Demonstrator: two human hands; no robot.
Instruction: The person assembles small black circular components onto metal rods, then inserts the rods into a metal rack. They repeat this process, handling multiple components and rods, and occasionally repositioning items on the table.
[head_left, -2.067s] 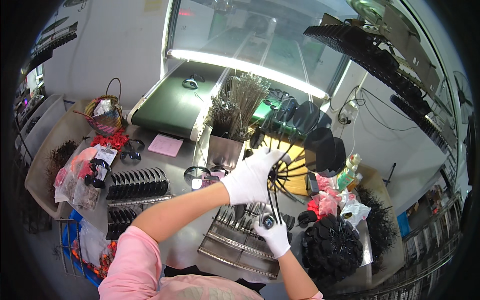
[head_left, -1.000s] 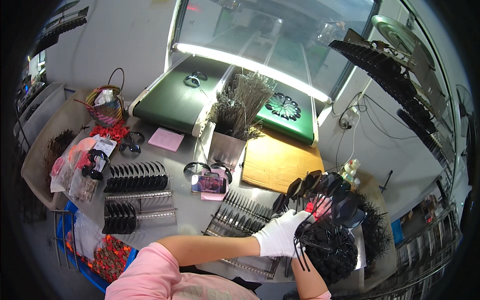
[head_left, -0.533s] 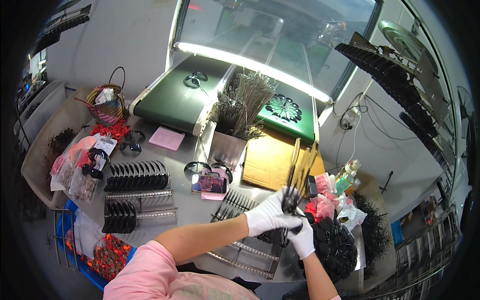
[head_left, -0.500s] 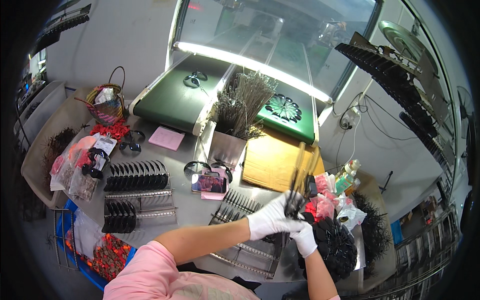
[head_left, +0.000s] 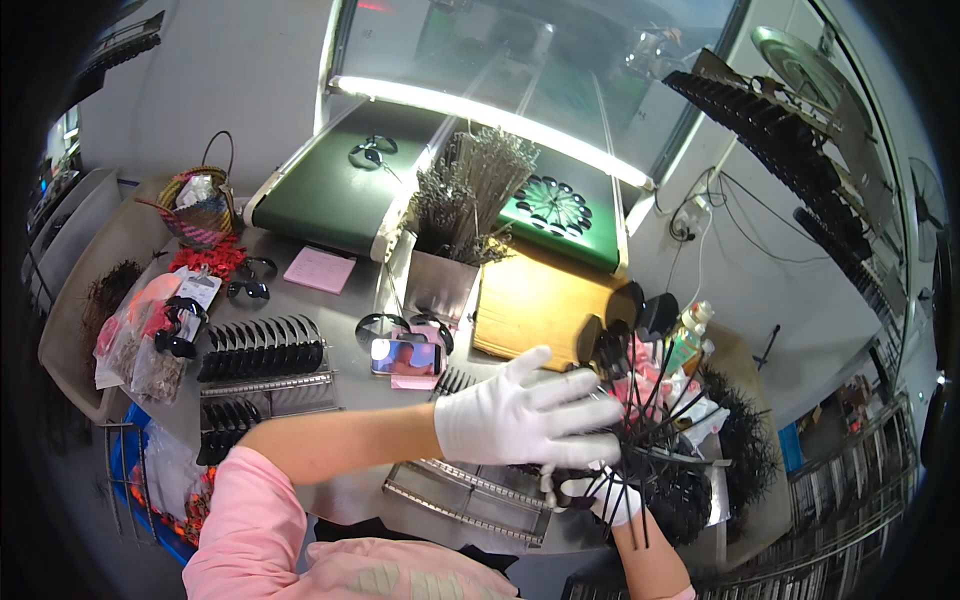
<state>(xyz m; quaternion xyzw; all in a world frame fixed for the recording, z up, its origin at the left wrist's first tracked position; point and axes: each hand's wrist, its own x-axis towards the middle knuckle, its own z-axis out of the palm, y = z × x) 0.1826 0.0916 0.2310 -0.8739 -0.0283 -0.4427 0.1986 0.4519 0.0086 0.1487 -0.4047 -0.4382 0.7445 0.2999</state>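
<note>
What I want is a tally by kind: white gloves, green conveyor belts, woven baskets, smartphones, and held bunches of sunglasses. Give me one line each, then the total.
White gloves: 2, on the left hand and right hand
Green conveyor belts: 2
Woven basket: 1
Smartphone: 1
Held bunch of sunglasses: 1
Total: 7
</note>
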